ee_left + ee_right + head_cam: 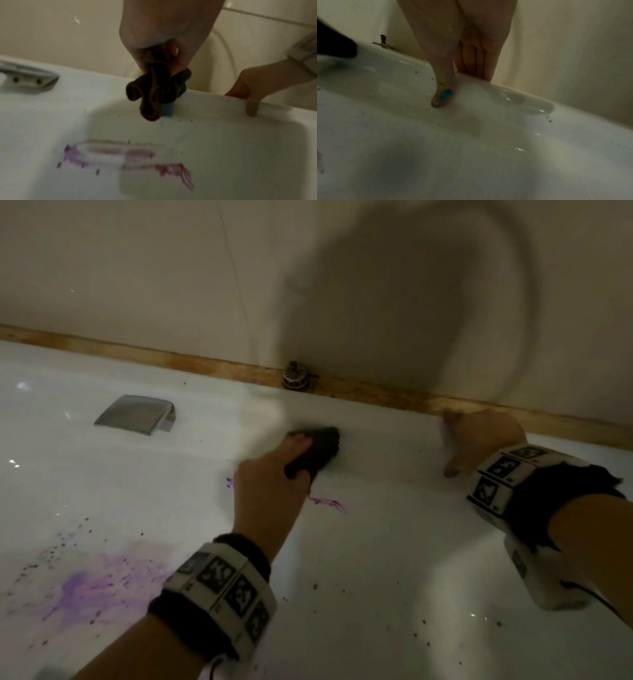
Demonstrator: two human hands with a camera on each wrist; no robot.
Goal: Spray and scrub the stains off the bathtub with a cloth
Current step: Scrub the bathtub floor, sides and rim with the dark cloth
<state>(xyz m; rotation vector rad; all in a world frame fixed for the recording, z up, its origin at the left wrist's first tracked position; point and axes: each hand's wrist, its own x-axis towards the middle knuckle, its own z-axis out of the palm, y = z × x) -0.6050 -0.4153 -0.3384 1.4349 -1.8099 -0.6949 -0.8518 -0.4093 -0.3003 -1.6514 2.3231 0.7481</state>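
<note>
Chrome spout (135, 414) left, valve stub (294, 375) by wood trim (171, 361) (beige wall (137, 268) behind).

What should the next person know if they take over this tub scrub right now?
Left hand grips the dark cloth, bunched, up at the tub's far rim.
Right hand holds nothing: fingers over the rim, thumb on the inner slope.
No spray bottle in view.
Left to do: the purple streak just below the cloth, the big purple splash near left with dark specks around it, and scattered specks on the right.
The flat metal spout sits on the rim to the left.
</note>
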